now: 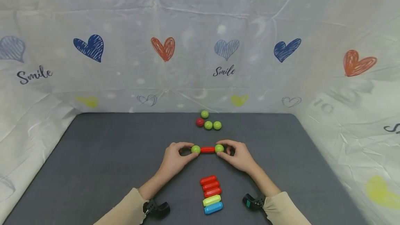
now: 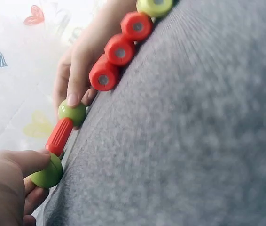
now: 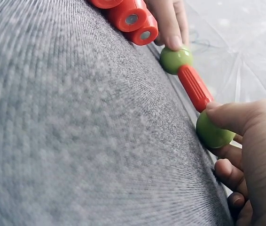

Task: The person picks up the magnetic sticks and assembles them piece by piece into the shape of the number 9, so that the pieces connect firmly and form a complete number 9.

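Across the middle of the table lies a red rod (image 1: 207, 149) with a green ball at each end, both touching it. My left hand (image 1: 175, 158) pinches the left green ball (image 1: 195, 149) between thumb and fingers. On the other side, my right hand (image 1: 238, 156) pinches the right green ball (image 1: 219, 148) the same way. In the left wrist view the ridged red rod (image 2: 59, 135) runs straight between the two balls. The right wrist view shows the right thumb over the near green ball (image 3: 214, 131), by the rod's end.
Nearer me lies a column of rods: several red ones (image 1: 210, 185), a yellow one (image 1: 211, 200) and a blue one (image 1: 213, 208). Grey discs show in the ends of some. Beyond the hands sit a red ball (image 1: 200, 122) and 3 green balls (image 1: 208, 125) on the dark table (image 1: 125, 169).
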A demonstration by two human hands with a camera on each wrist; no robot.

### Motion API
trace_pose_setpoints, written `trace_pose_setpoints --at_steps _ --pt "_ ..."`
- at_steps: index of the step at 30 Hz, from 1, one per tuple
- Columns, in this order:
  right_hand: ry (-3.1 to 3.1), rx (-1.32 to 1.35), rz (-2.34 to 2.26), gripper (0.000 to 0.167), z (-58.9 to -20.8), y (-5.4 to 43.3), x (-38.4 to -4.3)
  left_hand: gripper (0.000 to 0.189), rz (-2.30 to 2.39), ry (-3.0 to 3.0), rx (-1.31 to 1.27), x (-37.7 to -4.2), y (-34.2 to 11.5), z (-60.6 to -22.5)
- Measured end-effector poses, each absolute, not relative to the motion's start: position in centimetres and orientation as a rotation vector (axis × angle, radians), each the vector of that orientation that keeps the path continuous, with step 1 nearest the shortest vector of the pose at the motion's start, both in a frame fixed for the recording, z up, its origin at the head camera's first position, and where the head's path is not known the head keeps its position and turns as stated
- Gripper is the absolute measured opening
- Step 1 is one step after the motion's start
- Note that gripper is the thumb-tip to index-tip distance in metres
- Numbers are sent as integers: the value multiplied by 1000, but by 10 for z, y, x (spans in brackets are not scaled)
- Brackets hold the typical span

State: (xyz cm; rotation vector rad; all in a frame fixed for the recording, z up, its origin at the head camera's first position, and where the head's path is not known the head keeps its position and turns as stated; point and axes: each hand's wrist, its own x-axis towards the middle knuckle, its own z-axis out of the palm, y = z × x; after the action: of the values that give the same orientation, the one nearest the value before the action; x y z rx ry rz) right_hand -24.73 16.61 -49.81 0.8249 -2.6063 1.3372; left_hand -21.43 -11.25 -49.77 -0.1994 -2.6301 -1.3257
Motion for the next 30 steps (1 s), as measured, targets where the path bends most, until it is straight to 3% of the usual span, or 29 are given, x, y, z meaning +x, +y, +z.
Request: trace_pose_setpoints --at_steps 30 --pt "-2600 821 1325 31 -497 166 -246 31 -1282 -2640 -221 -211 -112 -492"
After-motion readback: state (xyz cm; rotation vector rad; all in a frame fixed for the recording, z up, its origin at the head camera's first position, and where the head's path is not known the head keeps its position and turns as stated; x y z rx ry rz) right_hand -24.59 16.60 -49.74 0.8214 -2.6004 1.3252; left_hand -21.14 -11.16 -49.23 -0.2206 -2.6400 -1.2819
